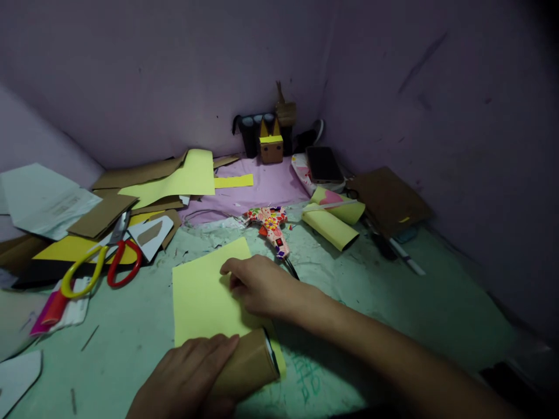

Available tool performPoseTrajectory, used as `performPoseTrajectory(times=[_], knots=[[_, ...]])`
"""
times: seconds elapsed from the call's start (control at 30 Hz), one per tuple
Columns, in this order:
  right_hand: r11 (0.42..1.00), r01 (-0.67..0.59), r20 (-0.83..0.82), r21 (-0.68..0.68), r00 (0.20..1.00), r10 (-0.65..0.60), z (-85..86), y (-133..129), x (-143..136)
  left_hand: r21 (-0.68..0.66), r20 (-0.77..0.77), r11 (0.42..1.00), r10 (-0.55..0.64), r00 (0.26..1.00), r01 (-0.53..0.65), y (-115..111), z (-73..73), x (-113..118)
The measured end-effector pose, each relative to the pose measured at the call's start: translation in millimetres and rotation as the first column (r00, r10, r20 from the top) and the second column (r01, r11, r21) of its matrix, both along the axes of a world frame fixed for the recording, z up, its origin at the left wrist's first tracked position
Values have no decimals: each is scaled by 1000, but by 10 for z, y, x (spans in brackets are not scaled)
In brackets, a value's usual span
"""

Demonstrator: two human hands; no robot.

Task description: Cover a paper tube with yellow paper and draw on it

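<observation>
My left hand (192,372) lies wrapped over a brown cardboard roll (247,364) at the bottom of the view. Underneath the roll is a sheet of yellow paper (201,297), flat on the green tabletop. Above the paper's right side is my right hand (259,285), with its index finger stretched out and the other fingers partly bent. Nothing shows in that hand; whether its fingertip touches the sheet, I cannot tell. A flower-patterned glue gun (273,227) rests just beyond my right hand, its cord running behind the wrist.
Scissors (116,253) with yellow and red handles lie left among cardboard and paper scraps. Yellow paper rolls (331,227) sit right of the glue gun. Behind them are a phone (324,164) and a small cardboard box figure (271,150). A brown board (388,201) leans near the right wall.
</observation>
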State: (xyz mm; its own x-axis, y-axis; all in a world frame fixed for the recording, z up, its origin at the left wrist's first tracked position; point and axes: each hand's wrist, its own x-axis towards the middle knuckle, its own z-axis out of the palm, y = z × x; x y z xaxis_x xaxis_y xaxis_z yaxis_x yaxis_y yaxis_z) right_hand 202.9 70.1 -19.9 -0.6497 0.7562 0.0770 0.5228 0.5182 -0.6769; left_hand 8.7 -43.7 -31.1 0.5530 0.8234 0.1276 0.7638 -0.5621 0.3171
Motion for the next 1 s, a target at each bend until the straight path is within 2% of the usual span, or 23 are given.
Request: performPoseTrajectory(times=[0.07, 0.1, 0.13, 0.17, 0.2, 0.3, 0.4, 0.5, 0.57, 0.67, 0.73, 0.8, 0.87, 0.9, 0.93, 1.0], knots=[[999, 35, -61, -27, 997, -37, 123, -125, 149, 41, -41, 997, -57, 998, 59, 14, 18, 9], [996, 90, -140, -27, 986, -93, 184, -225, 251, 54, -49, 996, -67, 997, 70, 9, 30, 22], [985, 167, -242, -33, 955, -170, 236, -345, 364, 58, -42, 997, -55, 998, 57, -3, 46, 40], [979, 193, -312, -66, 928, -204, 273, -479, 480, 54, -26, 998, -33, 999, 34, -21, 67, 62], [977, 195, -356, -82, 910, -212, 290, -619, 590, 41, -7, 999, -8, 1000, 8, -40, 94, 87], [981, 147, -318, -126, 931, -180, 210, -989, 800, -33, 23, 998, 54, 998, -53, -86, 203, 155], [981, 162, -240, -106, 953, -183, 8, -1176, 748, -141, 24, 989, 57, 998, -53, -98, 304, 203], [981, 186, -211, -47, 958, -192, -173, -1200, 546, -197, 44, 978, 76, 996, -66, -96, 340, 252], [978, 206, -221, -39, 953, -209, -254, -1181, 435, -211, 57, 974, 91, 994, -77, -85, 329, 276], [967, 223, -223, -120, 944, -245, -318, -1158, 378, -192, 162, 978, 117, 980, -85, -61, 315, 221], [961, 223, -199, -167, 947, -254, -323, -1140, 392, -134, 291, 971, 230, 928, -199, -66, 335, 95], [963, 214, -168, -161, 956, -240, -304, -1114, 413, -131, 391, 894, 444, 806, -428, -124, 370, -70], [972, 196, -143, -133, 966, -214, -274, -1084, 423, -235, 389, 761, 643, 660, -604, -245, 388, -213], [976, 186, -138, -117, 970, -202, -261, -1071, 423, -304, 359, 714, 699, 618, -631, -322, 382, -259], [979, 177, -139, -104, 972, -190, -251, -1060, 422, -372, 329, 690, 724, 607, -621, -403, 364, -284], [982, 165, -142, -89, 974, -176, -246, -1046, 425, -477, 298, 694, 705, 644, -539, -546, 311, -273]])
